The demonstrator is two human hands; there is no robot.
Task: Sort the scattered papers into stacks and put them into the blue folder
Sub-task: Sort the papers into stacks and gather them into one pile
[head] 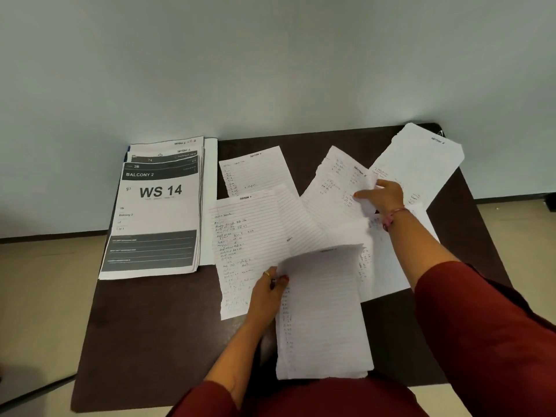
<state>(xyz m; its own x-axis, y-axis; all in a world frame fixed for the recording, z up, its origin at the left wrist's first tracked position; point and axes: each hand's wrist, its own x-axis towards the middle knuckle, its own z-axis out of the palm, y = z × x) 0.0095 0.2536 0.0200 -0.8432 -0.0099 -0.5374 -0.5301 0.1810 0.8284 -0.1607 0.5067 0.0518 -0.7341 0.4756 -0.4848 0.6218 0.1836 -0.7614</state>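
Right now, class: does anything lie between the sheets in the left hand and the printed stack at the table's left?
Nothing upright: only a flat handwritten sheet lies between the left hand with its sheets and the printed stack.

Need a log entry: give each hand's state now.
Left hand: pinching a lined sheet.
Right hand: gripping a loose sheet.

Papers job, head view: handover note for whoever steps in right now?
Left hand holds a lined sheet by its edge, near the body.
Right hand pinches a sheet in the scattered handwritten papers on the table's right half.
Done: printed stack at the left, a blue edge showing under it.
Left: stack the handwritten sheets and file everything.
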